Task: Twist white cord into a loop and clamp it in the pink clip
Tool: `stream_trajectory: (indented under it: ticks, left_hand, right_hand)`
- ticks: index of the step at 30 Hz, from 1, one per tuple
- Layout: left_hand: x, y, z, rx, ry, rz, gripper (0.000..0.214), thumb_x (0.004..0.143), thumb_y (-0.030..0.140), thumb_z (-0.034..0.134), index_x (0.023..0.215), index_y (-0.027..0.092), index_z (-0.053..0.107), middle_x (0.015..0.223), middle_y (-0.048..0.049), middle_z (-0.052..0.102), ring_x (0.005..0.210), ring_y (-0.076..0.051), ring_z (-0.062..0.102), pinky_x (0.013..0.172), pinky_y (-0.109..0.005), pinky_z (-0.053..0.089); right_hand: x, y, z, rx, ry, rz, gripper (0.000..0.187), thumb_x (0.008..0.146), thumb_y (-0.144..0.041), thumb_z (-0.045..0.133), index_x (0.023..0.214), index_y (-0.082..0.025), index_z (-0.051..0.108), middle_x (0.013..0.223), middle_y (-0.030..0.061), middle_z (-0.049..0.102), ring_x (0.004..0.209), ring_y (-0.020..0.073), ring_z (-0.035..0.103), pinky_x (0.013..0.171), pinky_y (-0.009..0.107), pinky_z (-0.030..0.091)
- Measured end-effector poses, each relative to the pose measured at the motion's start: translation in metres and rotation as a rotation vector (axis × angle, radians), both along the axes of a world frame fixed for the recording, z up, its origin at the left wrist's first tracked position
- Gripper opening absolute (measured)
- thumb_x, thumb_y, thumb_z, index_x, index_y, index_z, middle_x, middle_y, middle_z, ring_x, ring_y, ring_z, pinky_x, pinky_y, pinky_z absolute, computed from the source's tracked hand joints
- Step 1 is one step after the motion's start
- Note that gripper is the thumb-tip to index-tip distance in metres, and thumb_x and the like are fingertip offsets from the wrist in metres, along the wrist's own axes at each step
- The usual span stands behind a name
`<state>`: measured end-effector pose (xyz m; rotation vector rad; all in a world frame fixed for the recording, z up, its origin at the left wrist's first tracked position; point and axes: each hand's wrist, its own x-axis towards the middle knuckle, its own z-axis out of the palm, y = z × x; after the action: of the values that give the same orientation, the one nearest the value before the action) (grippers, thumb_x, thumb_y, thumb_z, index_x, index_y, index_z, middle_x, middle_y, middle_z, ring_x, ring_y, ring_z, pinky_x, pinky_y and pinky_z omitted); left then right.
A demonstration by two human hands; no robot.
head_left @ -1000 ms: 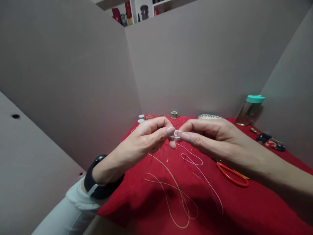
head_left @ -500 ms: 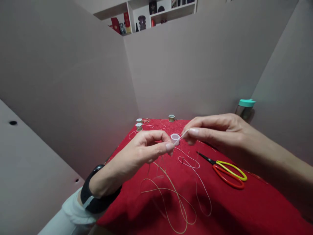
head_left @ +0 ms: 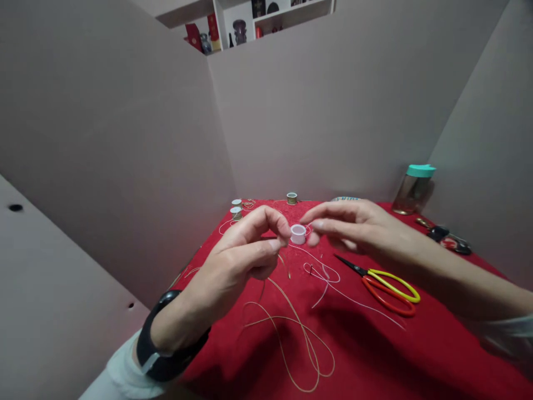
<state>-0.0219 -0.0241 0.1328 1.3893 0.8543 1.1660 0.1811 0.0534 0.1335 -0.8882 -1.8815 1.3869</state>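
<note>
My left hand (head_left: pixel 250 244), with a black band on its wrist, is raised above the red cloth. Its thumb and index finger are bent together in a pinch. A thin tan cord (head_left: pixel 297 319) hangs from below these fingers and loops over the cloth. My right hand (head_left: pixel 353 225) hovers to the right, slightly blurred, fingers apart and nothing visible between them. Between the hands, further back, stands a small white spool (head_left: pixel 298 234). A white cord (head_left: pixel 345 294) lies looped on the cloth below. Scissors (head_left: pixel 383 286) with one yellow and one red handle rest beneath my right hand.
Several spools stand at the back, among them a gold-thread spool (head_left: pixel 292 198) and a pale spool (head_left: pixel 236 213). A bottle with a teal lid (head_left: pixel 416 186) and a dark object (head_left: pixel 449 240) are at the right. Grey panels (head_left: pixel 312 122) enclose the red cloth (head_left: pixel 416 361).
My right hand has opened and released the thin cord it pinched. The white cord now trails straighter toward the right on the cloth. My left fingers have curled up a little.
</note>
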Motion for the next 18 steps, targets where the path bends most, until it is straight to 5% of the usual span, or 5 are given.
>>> stream_trajectory:
  ticks: [5,9,14,18]
  left_hand:
    - [0.009,0.0,-0.015,0.109,-0.07,0.04,0.015,0.092,0.007,0.05,0.093,0.02,0.057,0.082,0.0041,0.051,0.061,-0.006,0.038,0.054,-0.02,0.03]
    - [0.013,-0.001,-0.02,0.15,-0.053,0.094,0.018,0.092,0.006,0.048,0.094,0.021,0.058,0.088,0.0029,0.053,0.064,-0.007,0.041,0.055,-0.021,0.032]
    - [0.012,0.002,-0.022,0.149,-0.093,0.103,0.021,0.09,0.003,0.047,0.095,0.021,0.058,0.083,0.0038,0.053,0.057,-0.007,0.031,0.051,-0.021,0.027]
    - [0.012,0.001,-0.022,0.145,-0.102,0.131,0.022,0.091,0.004,0.049,0.097,0.023,0.059,0.094,0.0036,0.054,0.055,-0.005,0.03,0.049,-0.02,0.028]
  right_hand:
    - [-0.02,-0.026,0.0,-0.085,0.027,0.238,0.018,0.086,-0.036,0.067,0.089,-0.018,0.069,0.09,0.0028,0.07,0.067,0.0094,0.058,0.049,0.02,0.033]
    - [-0.024,-0.027,-0.003,-0.031,0.056,0.216,0.015,0.084,-0.029,0.07,0.08,-0.016,0.067,0.075,-0.0011,0.063,0.059,0.0072,0.047,0.053,0.021,0.036]
    - [-0.025,-0.026,-0.004,0.049,0.048,0.219,0.017,0.085,-0.032,0.069,0.078,-0.017,0.065,0.078,-0.0005,0.058,0.079,0.014,0.054,0.074,0.027,0.044]
    - [-0.026,-0.028,-0.002,0.079,-0.009,0.215,0.012,0.088,-0.027,0.065,0.082,-0.017,0.064,0.07,-0.0031,0.05,0.065,0.0107,0.043,0.056,0.023,0.035]
